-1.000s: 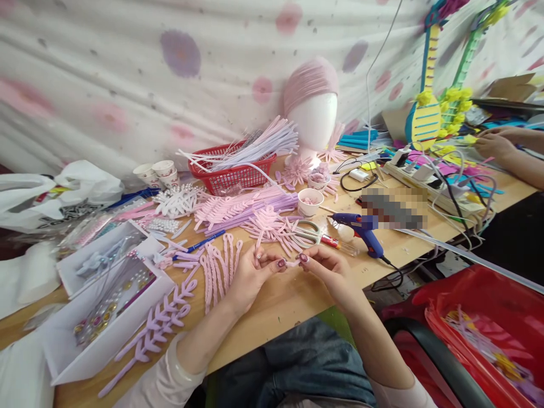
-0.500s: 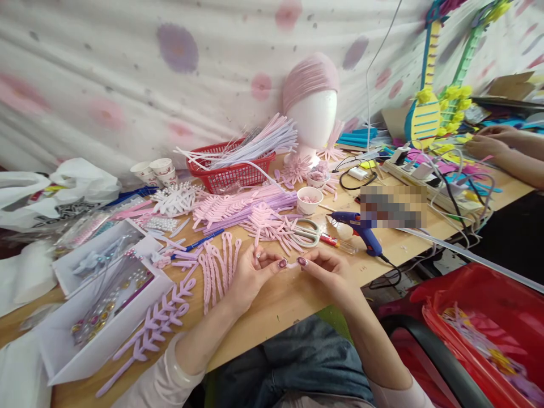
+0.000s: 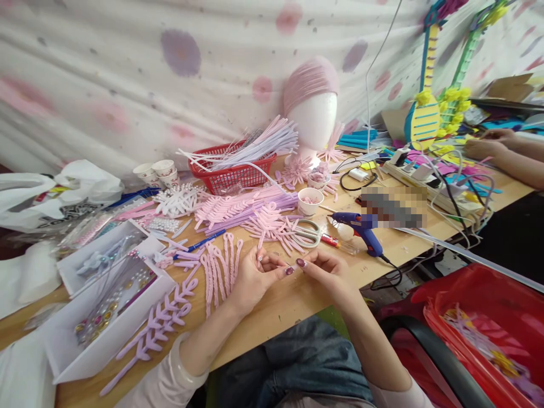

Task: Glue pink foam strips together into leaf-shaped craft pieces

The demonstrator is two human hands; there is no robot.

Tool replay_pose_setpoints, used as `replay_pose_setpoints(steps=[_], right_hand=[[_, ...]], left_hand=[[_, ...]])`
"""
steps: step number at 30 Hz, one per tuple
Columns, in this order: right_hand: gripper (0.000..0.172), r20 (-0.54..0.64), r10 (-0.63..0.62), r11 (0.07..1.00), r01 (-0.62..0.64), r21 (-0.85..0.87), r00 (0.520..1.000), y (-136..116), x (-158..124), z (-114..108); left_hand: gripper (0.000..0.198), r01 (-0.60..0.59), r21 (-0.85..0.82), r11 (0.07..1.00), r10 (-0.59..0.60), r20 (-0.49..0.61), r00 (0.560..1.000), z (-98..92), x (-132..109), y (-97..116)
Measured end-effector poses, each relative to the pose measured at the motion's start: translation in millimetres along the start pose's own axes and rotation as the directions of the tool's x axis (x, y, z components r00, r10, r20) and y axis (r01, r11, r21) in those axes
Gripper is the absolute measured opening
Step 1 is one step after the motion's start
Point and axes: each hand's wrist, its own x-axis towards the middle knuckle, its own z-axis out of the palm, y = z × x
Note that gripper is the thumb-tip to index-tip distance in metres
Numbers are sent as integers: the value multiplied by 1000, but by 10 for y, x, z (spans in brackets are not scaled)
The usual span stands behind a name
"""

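My left hand (image 3: 254,276) and my right hand (image 3: 326,273) meet over the front of the wooden table (image 3: 293,306). Both pinch one small pink piece (image 3: 294,266) between thumb and fingertips; it is mostly hidden by the fingers. Just beyond the left hand lie pink looped pipe-cleaner strips (image 3: 221,266). Scissors (image 3: 306,233) and a blue glue gun (image 3: 361,229) lie just past the right hand.
A white box of gems (image 3: 102,306) and purple leaf shapes (image 3: 153,328) lie at left. A red basket (image 3: 232,167), a foam head with pink cap (image 3: 313,110) and paper cups (image 3: 309,201) stand behind. Another person's hands (image 3: 488,144) work at far right. A red bin (image 3: 488,334) sits below right.
My two thumbs have closed in together on the small pink piece. The other person's hands at far right have shifted a little.
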Motion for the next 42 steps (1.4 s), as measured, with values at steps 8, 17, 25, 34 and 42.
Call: replay_pose_setpoints(steps=[8,17,25,34,42], right_hand=[[32,-40,-15,1000,15,-1,999,31,10,-13],[23,-119,-177,983,182,36,977,86,105,49],[17,-145,-243,956,262,133,959,19,293,275],[11,-196,-353,926,371,65,915,26,400,380],[11,-203,-321,940,337,48,925,55,386,377]], left_hand=[[49,-10,-94,996,8,-26,1000,-15,17,-30],[23,40,-334,942,-49,-19,999,-46,69,-58],[28,88,-300,950,-66,83,994,-1,21,-94],[33,110,-309,945,-83,98,992,25,9,-97],[29,116,-301,947,-75,144,987,14,2,-99]])
